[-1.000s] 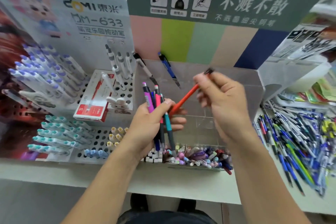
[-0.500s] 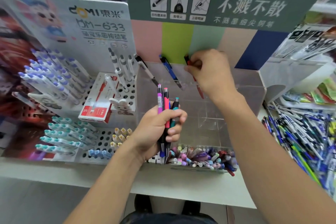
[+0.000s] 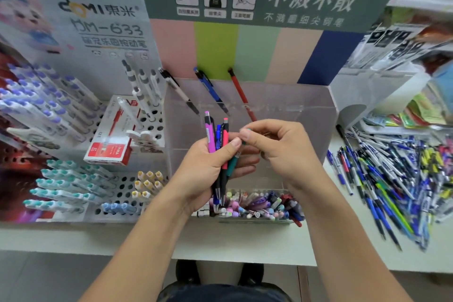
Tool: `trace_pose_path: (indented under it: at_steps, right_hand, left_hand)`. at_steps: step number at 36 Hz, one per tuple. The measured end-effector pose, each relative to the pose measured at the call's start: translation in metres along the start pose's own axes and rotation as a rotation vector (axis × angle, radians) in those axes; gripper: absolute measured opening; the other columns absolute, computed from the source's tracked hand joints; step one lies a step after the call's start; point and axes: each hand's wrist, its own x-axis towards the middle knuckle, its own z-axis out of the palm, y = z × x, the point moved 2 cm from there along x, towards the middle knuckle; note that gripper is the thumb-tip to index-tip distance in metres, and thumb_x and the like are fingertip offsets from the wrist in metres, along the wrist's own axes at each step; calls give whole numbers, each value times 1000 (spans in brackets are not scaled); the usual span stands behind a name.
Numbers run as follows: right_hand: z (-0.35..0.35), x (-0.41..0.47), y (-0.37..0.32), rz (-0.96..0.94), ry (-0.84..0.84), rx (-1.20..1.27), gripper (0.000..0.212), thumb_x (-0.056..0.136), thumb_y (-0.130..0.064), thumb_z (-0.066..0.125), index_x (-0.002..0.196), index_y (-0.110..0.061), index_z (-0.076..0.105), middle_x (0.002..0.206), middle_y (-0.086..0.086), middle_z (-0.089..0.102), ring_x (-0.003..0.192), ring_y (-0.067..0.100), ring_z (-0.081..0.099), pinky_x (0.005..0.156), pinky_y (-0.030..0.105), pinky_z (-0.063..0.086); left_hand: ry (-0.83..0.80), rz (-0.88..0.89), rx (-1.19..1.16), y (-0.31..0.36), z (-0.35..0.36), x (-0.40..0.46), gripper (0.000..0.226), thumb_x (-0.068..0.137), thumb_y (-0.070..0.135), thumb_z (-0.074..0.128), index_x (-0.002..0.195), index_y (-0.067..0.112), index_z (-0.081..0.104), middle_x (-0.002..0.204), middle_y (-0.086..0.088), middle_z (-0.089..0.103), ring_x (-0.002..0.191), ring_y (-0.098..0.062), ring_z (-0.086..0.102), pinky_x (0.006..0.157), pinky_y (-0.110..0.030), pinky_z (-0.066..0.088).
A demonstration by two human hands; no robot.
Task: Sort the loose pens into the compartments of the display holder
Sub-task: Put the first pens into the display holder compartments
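Observation:
A clear acrylic display holder [image 3: 318,110] stands under colour-striped backing. Three pens lean in its back compartments: a black-and-white pen [image 3: 177,89], a blue pen [image 3: 209,88] and a red pen [image 3: 239,92]. My left hand [image 3: 208,169] grips a bundle of pens [image 3: 219,140] upright in front of the holder: pink, blue, red-black and a teal one. My right hand [image 3: 279,149] pinches the top of the teal pen [image 3: 232,164] in that bundle. A pile of loose pens [image 3: 392,174] lies on the counter at the right.
A white perforated rack [image 3: 122,186] with capped pens and a red-and-white box [image 3: 110,140] stands at the left. A low tray of mixed pens [image 3: 264,203] sits below my hands. The counter edge [image 3: 220,250] runs along the front, and packaged goods lie at the far right.
My right hand carried the red pen from the bundle to the holder's back, left it leaning there, and came back to the bundle, where it now pinches the teal pen.

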Motion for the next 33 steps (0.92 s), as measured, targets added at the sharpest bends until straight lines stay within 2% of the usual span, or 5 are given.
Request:
trace_pose_path:
  at_steps: [7, 12, 18, 27, 33]
  right_hand:
    - [-56, 1, -26, -276, 426, 330, 8, 99, -10, 62, 97, -13, 69, 87, 2, 75, 71, 13, 70, 61, 23, 55]
    - [-79, 26, -49, -606, 568, -236, 13, 99, -14, 64, 107, -8, 72, 90, 2, 73, 78, 15, 71, 74, 34, 60]
    - [-51, 73, -33, -555, 309, -856, 19, 92, -14, 67, 106, -9, 78, 100, 14, 74, 92, 32, 68, 83, 35, 52]
    - [-24, 46, -37, -443, 350, -608, 12, 88, -21, 77, 99, -15, 78, 83, -7, 73, 72, 7, 66, 72, 21, 54]
    - [-2, 17, -20, -211, -166, -649, 10, 86, -33, 80, 92, -25, 80, 90, -10, 68, 83, 7, 62, 75, 22, 49]
  left_hand:
    - [74, -22, 49, 3, -5, 4, 14, 104, 18, 51, 101, 9, 60, 68, -5, 60, 47, -13, 54, 42, -22, 46]
    - [-52, -104, -150, 8, 1, 6, 9, 93, 20, 47, 93, 12, 49, 62, 0, 37, 39, -6, 24, 34, -17, 18]
    - [-89, -48, -166, 7, 9, 4, 18, 104, 11, 34, 106, 5, 50, 72, -6, 52, 45, -10, 32, 36, -18, 27]
    - [-34, 41, 129, 7, 0, -3, 20, 104, 21, 48, 120, 12, 57, 84, -6, 71, 56, -16, 57, 45, -24, 42]
    - [-183, -6, 226, 4, -2, -6, 7, 103, 14, 51, 107, 13, 56, 73, 0, 61, 52, -9, 43, 43, -21, 31]
